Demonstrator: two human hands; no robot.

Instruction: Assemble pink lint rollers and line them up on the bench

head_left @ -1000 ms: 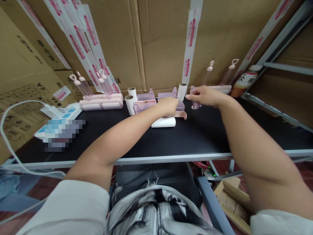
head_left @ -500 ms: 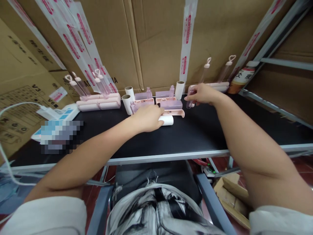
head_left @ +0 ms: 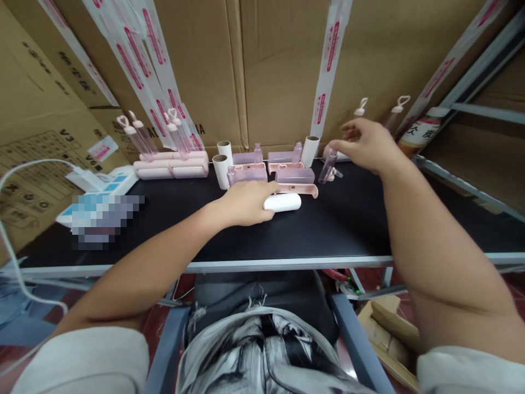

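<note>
My left hand [head_left: 249,202] is closed on the left end of a white cylinder [head_left: 285,203] that lies sideways low over the black tabletop. Just behind it are a pale pink tray-like piece [head_left: 301,189] and clear purple cases [head_left: 294,176]. My right hand [head_left: 365,143] is raised at the right, thumb and fingers apart. Under its thumb a small clear purple tube [head_left: 327,167] stands tilted, with a small pink piece [head_left: 333,174] beside it. Whether the thumb touches this tube I cannot tell.
White hollow tubes [head_left: 220,171] stand upright behind the cases. Pink cylinders with heart-topped wands [head_left: 174,128] sit at the left, similar wands [head_left: 397,109] at the right. A labelled bottle [head_left: 422,131], a white power strip [head_left: 102,191] and cardboard [head_left: 279,71] border the table.
My right hand has let go of the clear purple tube and moved up and right, its fingers spreading. My left hand stays at the white cylinder, more of which now shows. The view has shifted slightly.
</note>
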